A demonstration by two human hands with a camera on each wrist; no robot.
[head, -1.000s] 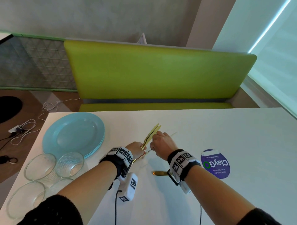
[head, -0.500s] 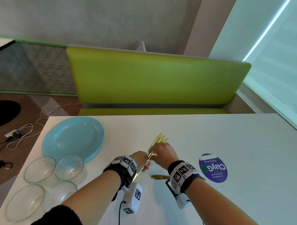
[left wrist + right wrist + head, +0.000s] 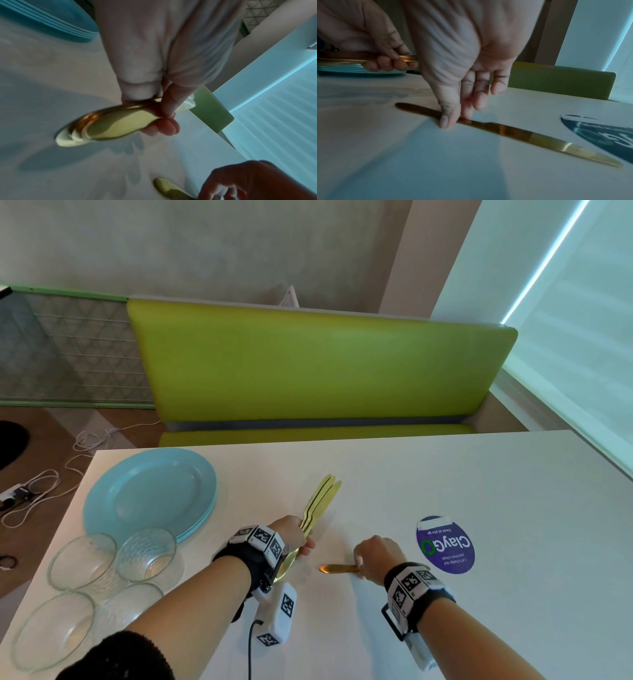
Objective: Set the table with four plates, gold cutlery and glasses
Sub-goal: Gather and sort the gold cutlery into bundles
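Nearest, four clear glass bowls cluster at the white counter's near left corner. Just beyond them sits a stack of pale blue plates. At the middle, the left hand curls its fingers round a bundle of gold knives, held above the counter with one end pointing toward the far edge. To its right, the right hand pinches a single gold knife between thumb and fingertips; it lies flat on the counter. Just right of it, a round purple sticker reads "ClayGO" and "Clean as you go". Behind the counter stands a lime-green bench seat.
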